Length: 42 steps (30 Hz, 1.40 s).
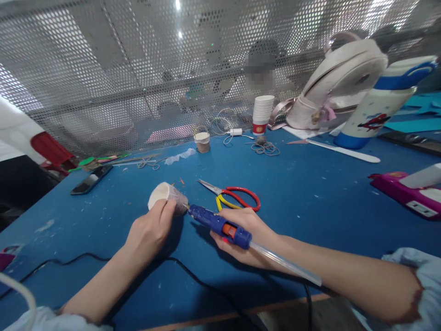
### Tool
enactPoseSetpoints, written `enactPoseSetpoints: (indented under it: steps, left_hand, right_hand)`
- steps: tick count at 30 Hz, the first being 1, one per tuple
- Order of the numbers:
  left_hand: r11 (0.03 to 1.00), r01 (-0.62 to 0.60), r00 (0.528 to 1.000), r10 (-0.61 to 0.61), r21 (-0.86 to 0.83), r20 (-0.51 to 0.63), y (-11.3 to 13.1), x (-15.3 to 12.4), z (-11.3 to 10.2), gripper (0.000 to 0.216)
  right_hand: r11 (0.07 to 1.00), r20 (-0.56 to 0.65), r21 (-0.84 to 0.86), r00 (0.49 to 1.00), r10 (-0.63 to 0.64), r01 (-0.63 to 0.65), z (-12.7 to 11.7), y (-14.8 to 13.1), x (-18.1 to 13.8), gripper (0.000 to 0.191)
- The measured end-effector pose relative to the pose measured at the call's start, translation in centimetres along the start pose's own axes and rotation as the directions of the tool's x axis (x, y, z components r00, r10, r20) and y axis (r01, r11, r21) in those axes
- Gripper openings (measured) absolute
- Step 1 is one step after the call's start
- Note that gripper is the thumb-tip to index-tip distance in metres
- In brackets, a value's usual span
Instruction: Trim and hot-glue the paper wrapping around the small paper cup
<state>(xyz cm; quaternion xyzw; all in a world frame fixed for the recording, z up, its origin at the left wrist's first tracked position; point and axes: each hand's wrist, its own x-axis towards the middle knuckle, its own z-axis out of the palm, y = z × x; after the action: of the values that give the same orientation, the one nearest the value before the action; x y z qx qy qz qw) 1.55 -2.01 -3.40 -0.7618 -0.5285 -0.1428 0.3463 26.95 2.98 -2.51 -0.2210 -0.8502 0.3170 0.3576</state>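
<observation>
My left hand [149, 230] grips a small paper cup [165, 195] lying tilted on its side just above the blue table [310, 197]. My right hand [246, 234] is wrapped round a blue hot glue gun [220, 224], with a clear glue stick [285, 264] poking out of its back. The gun's nozzle touches the side of the cup. A black cord [193, 276] trails from the gun across the table toward me.
Red and yellow scissors [234, 197] lie just beyond the gun. Farther back are a stack of paper cups [262, 114], a small cup [202, 141], twine [264, 147], a phone [91, 179], a pink bag [341, 78], a bottle [375, 108] and a pink box [406, 193].
</observation>
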Motion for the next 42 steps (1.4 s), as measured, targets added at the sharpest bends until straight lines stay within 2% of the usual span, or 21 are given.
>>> enactPoseSetpoints:
  steps: [4,8,12,17,22,30,33,35,37,39,42]
  left_hand:
    - [0.998,0.017,1.000,-0.017,-0.056,-0.009,0.2,0.6,0.0,0.028]
    - [0.998,0.008,0.996,-0.013,-0.064,-0.087,0.7,0.8,0.0,0.022]
    - [0.990,-0.004,0.994,-0.012,-0.138,-0.110,0.9,0.7,-0.2,0.027]
    - [0.942,0.033,0.997,-0.053,-0.335,-0.051,0.4,0.6,-0.8,0.025]
    - [0.816,0.108,0.988,-0.152,-0.568,-0.031,-0.1,1.0,-1.9,0.037]
    - [0.709,0.303,0.948,-0.291,-0.636,0.128,-0.1,1.9,-2.4,0.015]
    - [0.601,0.461,0.879,-0.409,-0.653,0.245,0.1,2.1,-2.7,0.019]
    - [0.477,0.585,0.791,-0.515,-0.657,0.330,0.1,2.2,-2.9,0.024]
    - [0.312,0.673,0.689,-0.595,-0.670,0.414,0.1,2.1,-2.8,0.028]
    - [0.137,0.703,0.605,-0.630,-0.698,0.487,0.1,2.0,-2.7,0.031]
    - [-0.066,0.686,0.536,-0.627,-0.724,0.565,0.4,2.0,-2.5,0.034]
  right_hand:
    - [1.000,-0.011,0.018,1.000,0.001,0.000,0.1,0.1,0.1,0.012]
    - [0.999,-0.048,0.027,0.999,-0.017,0.018,-0.2,0.2,0.3,0.014]
    - [0.999,-0.055,0.043,0.999,0.004,-0.002,-0.6,0.0,0.6,0.014]
    - [0.998,-0.067,0.048,0.997,0.036,-0.033,-0.7,0.0,0.8,0.012]
    - [0.994,-0.111,0.105,0.994,0.023,-0.011,-0.6,0.1,0.9,0.013]
    - [0.995,-0.092,0.102,0.996,0.018,-0.009,-0.7,0.2,0.8,0.012]
    - [0.998,-0.055,0.053,0.998,-0.015,0.018,-0.5,0.2,0.7,0.007]
    - [0.998,-0.046,0.022,0.998,-0.053,0.054,-0.2,0.3,0.7,0.003]
    - [0.996,-0.045,0.001,0.995,-0.088,0.088,0.1,0.5,0.7,0.004]
    - [0.994,-0.025,-0.004,0.994,-0.111,0.111,0.4,0.8,0.7,0.007]
    - [0.993,0.000,-0.001,0.993,-0.120,0.120,0.6,1.0,0.6,0.010]
